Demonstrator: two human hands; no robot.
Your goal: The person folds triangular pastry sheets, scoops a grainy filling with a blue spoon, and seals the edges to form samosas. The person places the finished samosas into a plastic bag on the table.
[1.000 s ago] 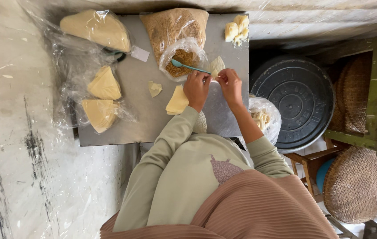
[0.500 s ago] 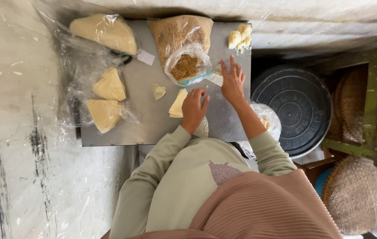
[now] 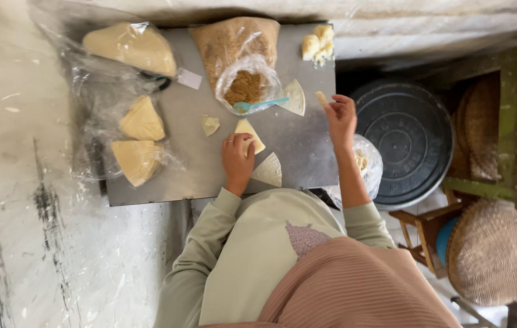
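In the head view, the left hand (image 3: 237,155) lies flat, fingers together, pressed on a folded pastry triangle (image 3: 250,135) in the middle of the grey worktop (image 3: 295,152), the triangle's point aimed away from the person, with a second triangle (image 3: 269,171) just beside the wrist. The right hand (image 3: 340,115) is raised off to the right, forearm reaching along the worktop's edge, fingertips pinching a small dough piece (image 3: 321,97) near an open bag of brown filling (image 3: 246,88) with a blue spoon (image 3: 258,105).

Pale green long-sleeved top, ribbed dusty-pink scarf, 1 ring on the left hand (image 3: 236,155).
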